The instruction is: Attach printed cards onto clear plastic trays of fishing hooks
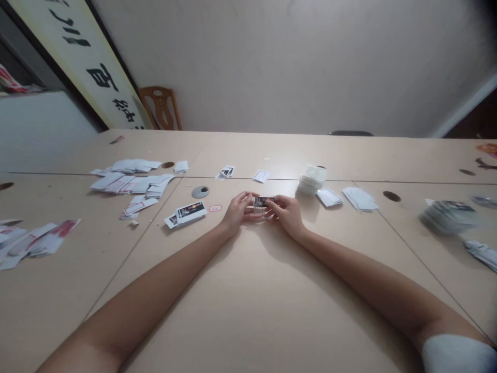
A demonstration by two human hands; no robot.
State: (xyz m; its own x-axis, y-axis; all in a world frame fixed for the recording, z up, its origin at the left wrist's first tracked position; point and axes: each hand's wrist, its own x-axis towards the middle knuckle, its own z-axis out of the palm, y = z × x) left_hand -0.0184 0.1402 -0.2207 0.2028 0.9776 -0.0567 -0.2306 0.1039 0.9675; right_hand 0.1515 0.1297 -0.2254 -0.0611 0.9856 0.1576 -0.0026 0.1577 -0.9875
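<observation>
Between my two hands, a little above the table (pixel 248 290), is a small dark-printed card (pixel 264 201) with a clear, shiny part below it, perhaps a sleeve. My left hand (pixel 237 213) grips its left end, thumb and fingers closed on it. On the right side, my right hand (pixel 286 211) pinches the card with its thumb on the face. Left of my left hand lie printed cards (pixel 191 210) on a white stack, with a small red-bordered label (pixel 215 208) beside them. Beyond my hands rests a white card with a dark border (pixel 260 176).
Stacks of white slips (pixel 134 184) spread over the left side, and red-and-white slips (pixel 39 241) lie nearer. To the right stand a clear-wrapped pile (pixel 311 178), white cards (pixel 360 199) and a blurred stack of clear sleeves (pixel 446 217). A round grey grommet (pixel 200 192) is set in the table.
</observation>
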